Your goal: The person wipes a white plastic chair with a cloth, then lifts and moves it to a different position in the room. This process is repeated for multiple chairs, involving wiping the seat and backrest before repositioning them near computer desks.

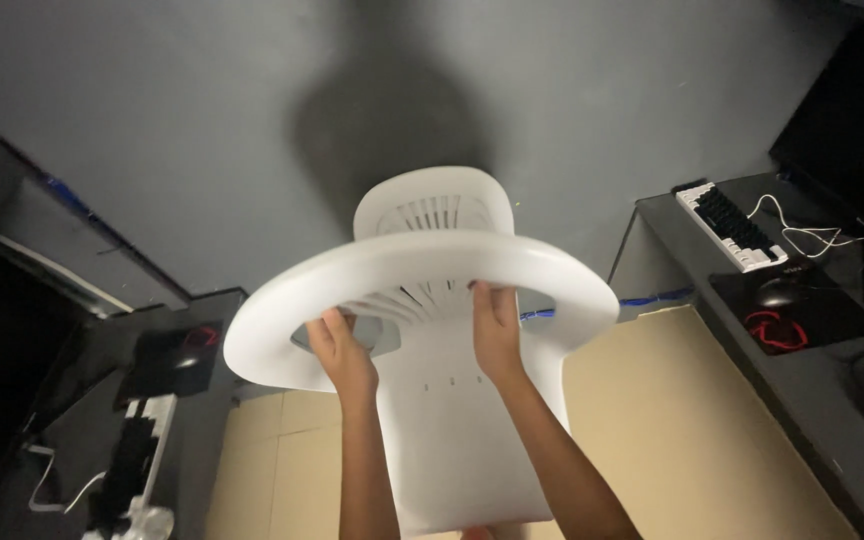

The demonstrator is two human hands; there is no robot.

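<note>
A white plastic chair (pixel 452 420) with a curved armrest ring and a slotted back stands in front of me, seen from above. My left hand (pixel 340 348) grips the near edge of the armrest ring on its left side. My right hand (pixel 497 325) grips the same rim a little to the right, fingers curled over the top edge. Both forearms reach up from the bottom of the view. The chair's legs are hidden below the seat.
A dark desk (pixel 832 400) on the right carries a white and black keyboard (pixel 734 225), a black mouse (pixel 778 292) on a red-marked pad and a white cable. A dark desk (pixel 92 400) on the left holds another mouse pad and keyboard. The floor is tan (pixel 692 440); a grey wall stands ahead.
</note>
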